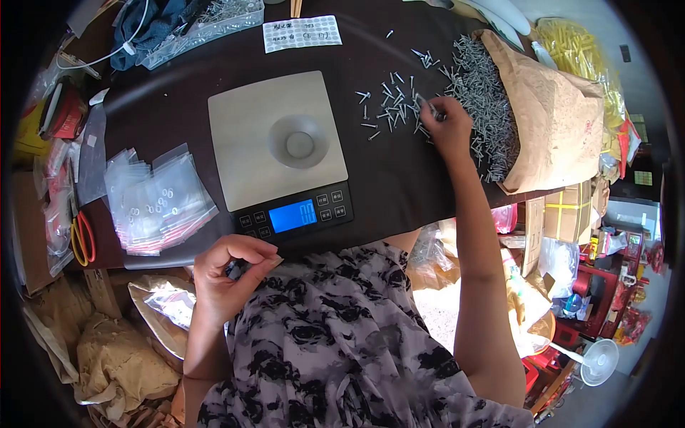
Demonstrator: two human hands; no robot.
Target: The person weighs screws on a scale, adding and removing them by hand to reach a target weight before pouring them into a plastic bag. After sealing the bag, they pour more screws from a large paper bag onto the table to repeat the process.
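My right hand (pixel 451 128) is closed at the left edge of a heap of screws (pixel 479 93), and a few screws show at its fingertips. Loose screws (pixel 397 105) lie scattered just left of it. My left hand (pixel 232 274) is pinched closed over my lap, in front of the table edge; what its fingers hold, if anything, I cannot make out. Between the hands stands a digital scale (pixel 235 135) with a round hollow in its metal plate. Its blue display (pixel 292 217) reads 0.0.
Small clear zip bags (pixel 160 203) lie stacked left of the scale, beside orange-handled scissors (pixel 83 237). A torn brown paper bag (pixel 549 114) borders the screw heap. Behind the scale are a label sheet (pixel 302 33) and a clear plastic tray (pixel 203 32) of screws.
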